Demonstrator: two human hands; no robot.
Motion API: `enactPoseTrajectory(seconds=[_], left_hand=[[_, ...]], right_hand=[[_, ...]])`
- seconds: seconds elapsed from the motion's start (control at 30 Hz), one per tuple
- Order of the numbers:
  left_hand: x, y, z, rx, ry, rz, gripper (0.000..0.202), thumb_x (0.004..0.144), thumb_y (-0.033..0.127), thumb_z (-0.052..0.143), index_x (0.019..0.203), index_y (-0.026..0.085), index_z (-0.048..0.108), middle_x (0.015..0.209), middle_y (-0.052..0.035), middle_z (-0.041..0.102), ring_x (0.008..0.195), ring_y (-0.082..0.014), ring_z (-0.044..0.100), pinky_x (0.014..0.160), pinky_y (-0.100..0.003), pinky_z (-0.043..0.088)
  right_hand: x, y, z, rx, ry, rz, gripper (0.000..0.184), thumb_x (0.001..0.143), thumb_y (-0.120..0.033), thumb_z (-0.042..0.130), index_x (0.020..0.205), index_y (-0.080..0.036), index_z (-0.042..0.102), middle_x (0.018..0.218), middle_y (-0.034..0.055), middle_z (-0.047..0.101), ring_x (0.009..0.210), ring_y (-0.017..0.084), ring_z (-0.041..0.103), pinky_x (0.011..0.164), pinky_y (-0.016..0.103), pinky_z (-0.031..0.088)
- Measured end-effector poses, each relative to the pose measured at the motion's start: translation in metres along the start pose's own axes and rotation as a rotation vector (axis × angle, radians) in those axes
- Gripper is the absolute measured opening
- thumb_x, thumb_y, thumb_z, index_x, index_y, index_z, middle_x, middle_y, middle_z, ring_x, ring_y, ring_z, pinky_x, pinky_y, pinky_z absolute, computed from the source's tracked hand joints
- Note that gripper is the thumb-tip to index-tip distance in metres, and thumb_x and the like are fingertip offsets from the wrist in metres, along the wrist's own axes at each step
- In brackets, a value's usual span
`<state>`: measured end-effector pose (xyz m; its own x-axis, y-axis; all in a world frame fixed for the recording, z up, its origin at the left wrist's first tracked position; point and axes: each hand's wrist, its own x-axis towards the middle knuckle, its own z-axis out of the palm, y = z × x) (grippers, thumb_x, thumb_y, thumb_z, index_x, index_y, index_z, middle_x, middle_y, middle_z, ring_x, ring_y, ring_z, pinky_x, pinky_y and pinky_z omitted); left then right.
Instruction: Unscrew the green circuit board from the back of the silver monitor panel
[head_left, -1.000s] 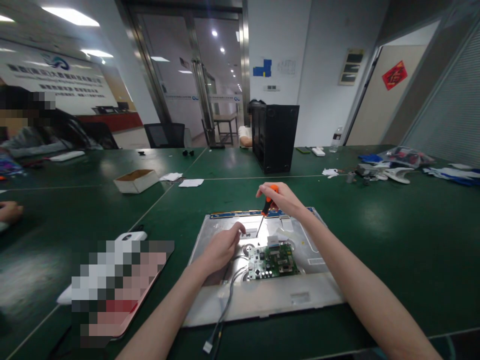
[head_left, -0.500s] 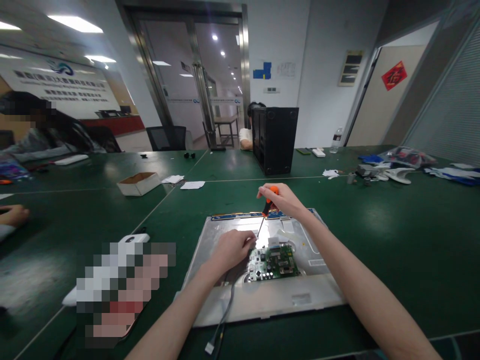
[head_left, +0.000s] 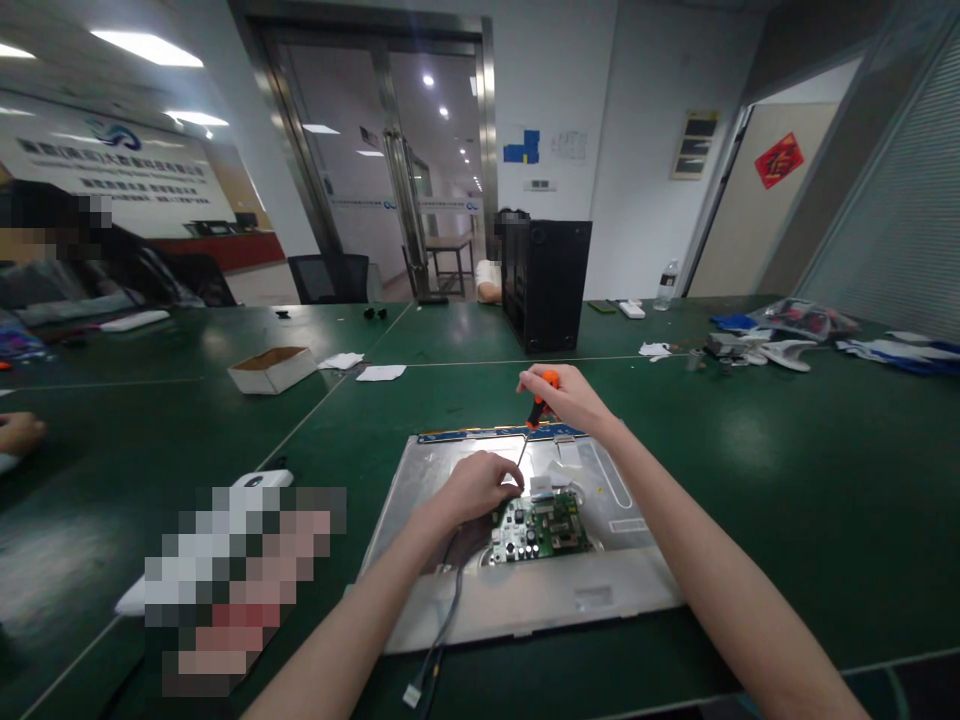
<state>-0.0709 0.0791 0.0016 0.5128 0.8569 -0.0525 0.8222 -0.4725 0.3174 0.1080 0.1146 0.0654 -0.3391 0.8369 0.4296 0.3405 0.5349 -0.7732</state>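
A screwdriver (head_left: 541,398) with an orange and black handle is gripped in my right hand (head_left: 568,393), its shaft slanting down and left. Close to the shaft's lower end, my left hand (head_left: 484,484) has its thumb and fingers drawn together; what they hold, if anything, is hidden. Both hands are over a silver metal display panel (head_left: 525,590) lying flat on the table. A green circuit board (head_left: 551,525) sits in the panel's middle, just right of my left fingers. From under my left arm a dark cable (head_left: 452,610) runs to a white plug at the near edge.
Left of the panel lie a white device (head_left: 259,480) and a blurred-out pinkish object (head_left: 262,600). Farther off stand an open cardboard box (head_left: 274,370) and a black computer case (head_left: 555,285). Loose parts (head_left: 739,347) lie at right. A co-worker's hand (head_left: 21,433) rests at far left.
My left hand has shifted slightly right and up, its fingers closer to the screwdriver's shaft. The right hand keeps its grip on the screwdriver. The whole view has shifted slightly.
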Motion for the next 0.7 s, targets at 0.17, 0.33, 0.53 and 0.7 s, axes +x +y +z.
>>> enactPoseTrajectory(seconds=[0.17, 0.33, 0.53, 0.7], left_hand=[[-0.001, -0.004, 0.006, -0.017, 0.029, -0.033, 0.012, 0.077, 0.027, 0.062, 0.082, 0.024, 0.072, 0.064, 0.0003, 0.063, 0.063, -0.0168, 0.056, 0.062, -0.025, 0.036], [-0.012, -0.007, 0.002, -0.038, 0.069, -0.051, 0.014, 0.078, 0.024, 0.059, 0.083, 0.022, 0.072, 0.070, -0.0017, 0.066, 0.067, -0.0178, 0.057, 0.065, -0.027, 0.036], [-0.032, -0.011, -0.001, -0.076, 0.117, -0.080, 0.019, 0.082, 0.029, 0.054, 0.085, 0.021, 0.071, 0.074, -0.0034, 0.067, 0.069, -0.0189, 0.057, 0.063, -0.028, 0.035], [-0.039, -0.015, 0.006, -0.110, 0.132, -0.072, 0.022, 0.084, 0.033, 0.051, 0.085, 0.021, 0.069, 0.060, 0.0006, 0.059, 0.060, -0.0169, 0.053, 0.059, -0.026, 0.032]], right_hand=[[0.000, 0.000, 0.000, -0.050, 0.010, -0.032, 0.041, 0.086, -0.052, 0.046, 0.073, -0.016, 0.063, 0.057, -0.0030, 0.049, 0.051, 0.010, 0.043, 0.052, 0.023, 0.033], [0.000, 0.000, 0.000, -0.079, 0.003, -0.038, 0.040, 0.085, -0.050, 0.047, 0.073, -0.016, 0.062, 0.055, -0.0038, 0.046, 0.050, 0.009, 0.041, 0.052, 0.022, 0.032], [0.001, 0.000, 0.000, -0.115, -0.002, -0.065, 0.041, 0.086, -0.050, 0.046, 0.072, -0.016, 0.062, 0.055, -0.0031, 0.048, 0.053, 0.010, 0.043, 0.053, 0.023, 0.031], [0.001, 0.000, 0.000, -0.164, -0.003, -0.079, 0.042, 0.086, -0.051, 0.046, 0.072, -0.016, 0.063, 0.055, -0.0027, 0.050, 0.054, 0.011, 0.044, 0.054, 0.023, 0.029]])
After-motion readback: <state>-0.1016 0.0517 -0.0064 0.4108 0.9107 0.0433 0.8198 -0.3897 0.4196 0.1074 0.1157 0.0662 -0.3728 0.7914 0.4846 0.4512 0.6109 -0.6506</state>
